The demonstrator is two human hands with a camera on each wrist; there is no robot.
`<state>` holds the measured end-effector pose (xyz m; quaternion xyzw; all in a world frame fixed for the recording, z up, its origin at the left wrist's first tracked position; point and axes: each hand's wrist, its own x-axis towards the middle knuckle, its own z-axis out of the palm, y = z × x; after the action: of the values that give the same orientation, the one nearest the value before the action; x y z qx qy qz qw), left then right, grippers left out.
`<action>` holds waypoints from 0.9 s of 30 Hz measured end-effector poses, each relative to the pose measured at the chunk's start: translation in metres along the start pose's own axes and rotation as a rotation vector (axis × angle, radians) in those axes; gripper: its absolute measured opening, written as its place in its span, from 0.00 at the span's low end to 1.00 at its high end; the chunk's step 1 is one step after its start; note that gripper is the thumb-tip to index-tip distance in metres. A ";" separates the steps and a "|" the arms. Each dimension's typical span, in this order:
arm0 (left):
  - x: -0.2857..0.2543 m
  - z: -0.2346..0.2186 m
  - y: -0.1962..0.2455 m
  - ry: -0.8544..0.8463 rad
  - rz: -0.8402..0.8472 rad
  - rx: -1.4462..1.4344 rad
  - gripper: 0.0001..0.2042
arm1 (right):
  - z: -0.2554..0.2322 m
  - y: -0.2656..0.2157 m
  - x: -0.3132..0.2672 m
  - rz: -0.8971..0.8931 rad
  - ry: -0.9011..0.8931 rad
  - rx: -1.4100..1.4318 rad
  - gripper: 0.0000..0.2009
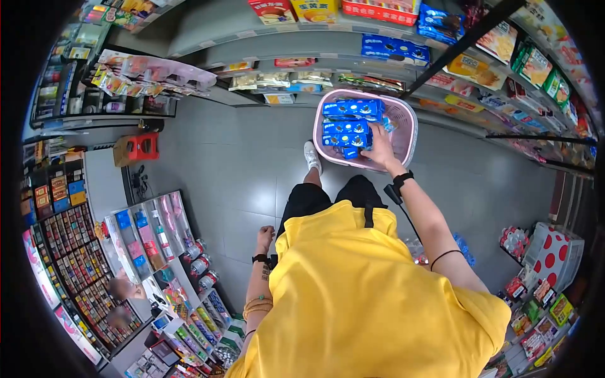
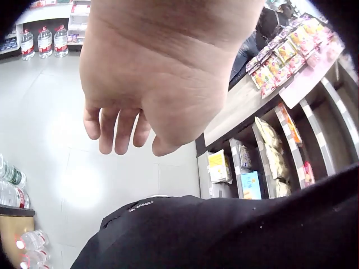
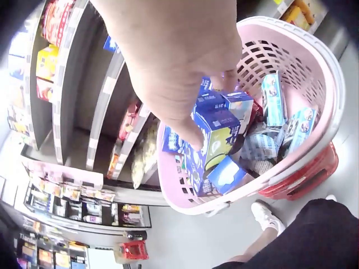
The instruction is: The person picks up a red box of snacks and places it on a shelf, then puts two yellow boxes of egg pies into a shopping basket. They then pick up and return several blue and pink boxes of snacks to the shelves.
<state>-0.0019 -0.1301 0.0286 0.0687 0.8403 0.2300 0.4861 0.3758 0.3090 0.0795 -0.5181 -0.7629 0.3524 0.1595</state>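
Observation:
A pink plastic basket [image 1: 410, 123] stands on the grey floor in front of the shelves, filled with blue biscuit boxes [image 1: 345, 129]. My right hand [image 1: 380, 150] reaches down into it. In the right wrist view my right hand [image 3: 210, 112] grips one upright blue biscuit box [image 3: 221, 134], thumb on its near face and fingers behind its top, inside the basket [image 3: 332, 75]. More blue packs lie beneath it. My left hand [image 1: 265, 237] hangs beside my hip. In the left wrist view my left hand [image 2: 129, 137] has loosely curled fingers and holds nothing.
Snack shelves [image 1: 384, 49] run along the far side and right. A counter with display racks [image 1: 157, 242] stands at my left, a red stool [image 1: 142, 147] beyond it. A red-dotted white box [image 1: 554, 252] sits at right. Water bottles [image 2: 42, 40] line the floor behind me.

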 end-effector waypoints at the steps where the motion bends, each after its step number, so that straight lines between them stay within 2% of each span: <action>1: 0.003 0.000 -0.002 0.011 0.002 -0.017 0.14 | -0.002 -0.007 0.005 0.015 -0.045 -0.032 0.48; 7: 0.027 0.000 -0.020 0.052 0.016 -0.248 0.15 | 0.023 0.002 0.024 -0.025 0.031 -0.129 0.50; 8: 0.026 -0.001 -0.022 0.051 0.008 -0.203 0.15 | 0.023 -0.001 0.027 -0.046 0.049 -0.147 0.50; 10: 0.015 -0.007 -0.015 0.051 -0.005 -0.107 0.15 | 0.024 0.001 0.033 -0.065 -0.015 -0.243 0.52; 12: 0.012 -0.013 -0.026 0.067 -0.019 -0.201 0.15 | 0.021 0.000 0.034 -0.103 -0.097 -0.330 0.52; 13: 0.010 -0.016 -0.029 0.092 -0.018 -0.200 0.15 | 0.017 -0.007 0.035 -0.044 -0.160 -0.326 0.53; 16: -0.004 -0.024 -0.025 0.112 -0.041 -0.195 0.15 | 0.018 -0.009 0.035 -0.038 -0.145 -0.365 0.51; 17: -0.007 -0.026 -0.025 0.111 -0.050 -0.195 0.15 | 0.018 -0.012 0.033 -0.054 -0.114 -0.398 0.47; 21: 0.001 -0.030 -0.052 0.109 -0.055 -0.188 0.16 | 0.026 -0.012 0.023 -0.039 -0.108 -0.378 0.49; 23: 0.006 -0.032 -0.055 0.093 -0.048 -0.141 0.16 | 0.039 -0.002 0.018 -0.037 -0.054 -0.388 0.49; 25: 0.008 -0.035 -0.051 0.064 -0.036 -0.067 0.16 | 0.037 -0.010 0.015 0.043 -0.029 -0.294 0.49; 27: 0.010 -0.033 -0.045 0.079 -0.036 -0.159 0.16 | 0.033 -0.022 0.011 0.077 0.010 -0.207 0.48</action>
<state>-0.0305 -0.1766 0.0141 0.0058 0.8390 0.2897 0.4605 0.3364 0.3021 0.0708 -0.5623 -0.7740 0.2752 0.0953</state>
